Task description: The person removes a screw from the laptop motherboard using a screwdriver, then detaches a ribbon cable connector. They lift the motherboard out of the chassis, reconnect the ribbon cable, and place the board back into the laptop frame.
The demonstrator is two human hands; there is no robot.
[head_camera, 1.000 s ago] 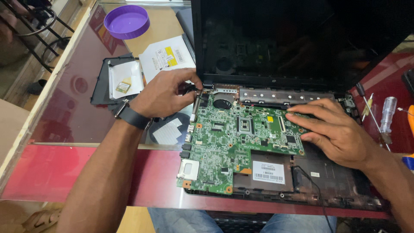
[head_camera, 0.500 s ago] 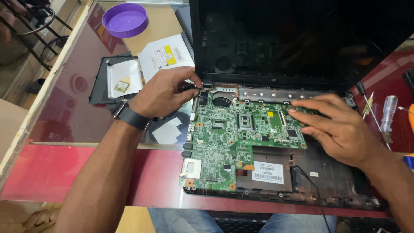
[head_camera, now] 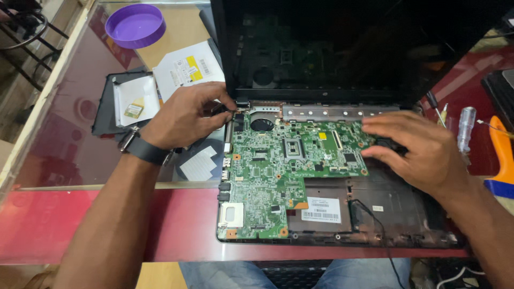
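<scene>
Left hand (head_camera: 184,115) pinched closed at the green motherboard's (head_camera: 289,171) top-left corner, right hand (head_camera: 420,152) lay open, flat on its right edge; best lifted evenly, without flexing.

**An electronics repair bench**

This is a repair workshop. An opened laptop (head_camera: 342,160) lies on a glass-topped counter (head_camera: 69,139) with its green motherboard (head_camera: 284,171) bare. Removed cover panels (head_camera: 115,104) sit at the left, a purple plastic bowl (head_camera: 135,25) stands behind them, and screwdrivers (head_camera: 465,126) and an orange pry tool (head_camera: 502,155) lie to the right.
</scene>
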